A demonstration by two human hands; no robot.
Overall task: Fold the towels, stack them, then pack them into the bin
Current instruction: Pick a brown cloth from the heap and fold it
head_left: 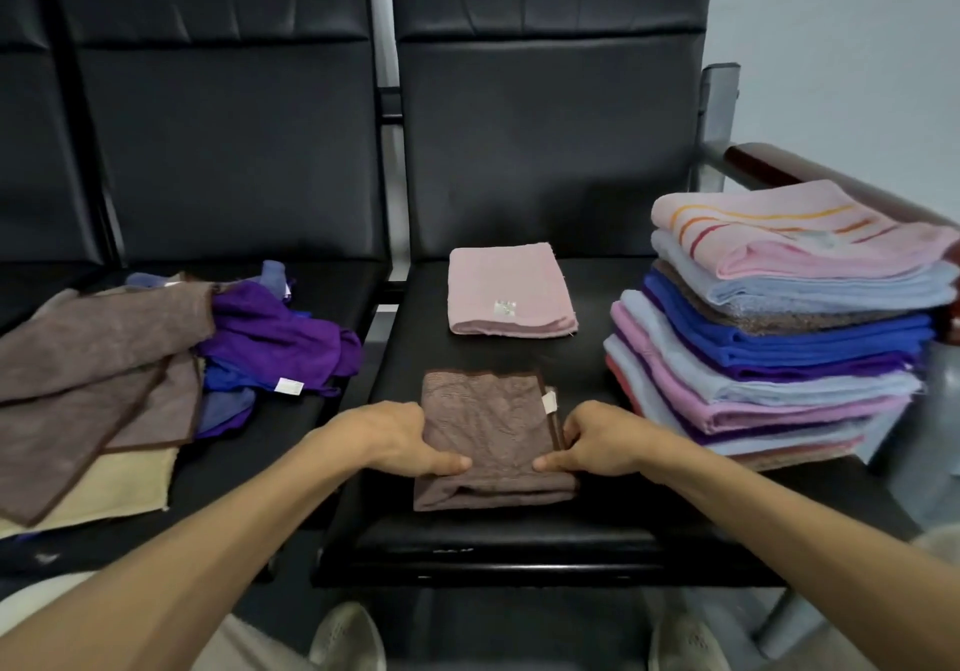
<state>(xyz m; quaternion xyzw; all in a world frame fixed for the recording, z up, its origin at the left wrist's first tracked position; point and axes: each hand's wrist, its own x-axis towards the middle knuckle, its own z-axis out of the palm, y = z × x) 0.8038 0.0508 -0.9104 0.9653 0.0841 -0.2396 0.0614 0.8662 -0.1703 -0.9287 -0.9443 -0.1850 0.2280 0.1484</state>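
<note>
Black padded bench seat (410,358) carried all I saw. Tall stack of folded towels, mixed colours (769,348), sat at seat's right edge, layers skewed. Loose heap of brown, purple and cream towels (130,374) lay on neighbouring seat, left. Folded pink towel (506,288) near back edge. Folded brown ribbed towel (488,436) at front edge, centre. Left hand (400,436) and right hand (602,439) each pinched one side, thumb on top, fingers tucked under. No bin in view. My worry: uneven lift would let folds sag open; adding to skewed stack could tip it.
</note>
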